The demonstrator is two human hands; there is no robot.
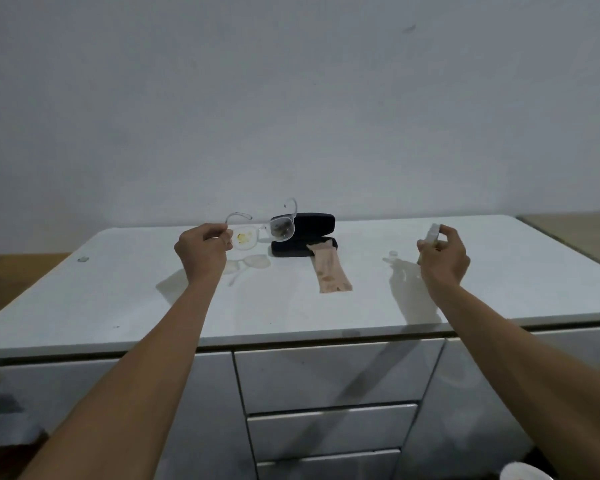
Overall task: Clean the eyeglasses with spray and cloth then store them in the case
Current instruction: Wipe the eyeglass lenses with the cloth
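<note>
Legible text, labels, brands, numbers, signs: none. The spray bottle [433, 233] shows no readable label. The black case [303, 233] carries no visible mark. The cloth [331, 271] shows faint markings, too blurred to read.

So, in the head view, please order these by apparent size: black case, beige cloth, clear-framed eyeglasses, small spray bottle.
1. Open black hard case
2. Clear-framed eyeglasses and folded beige cloth: similar, and the glasses are raised, so unranked
3. Small white spray bottle, partly hidden by the right hand
</note>
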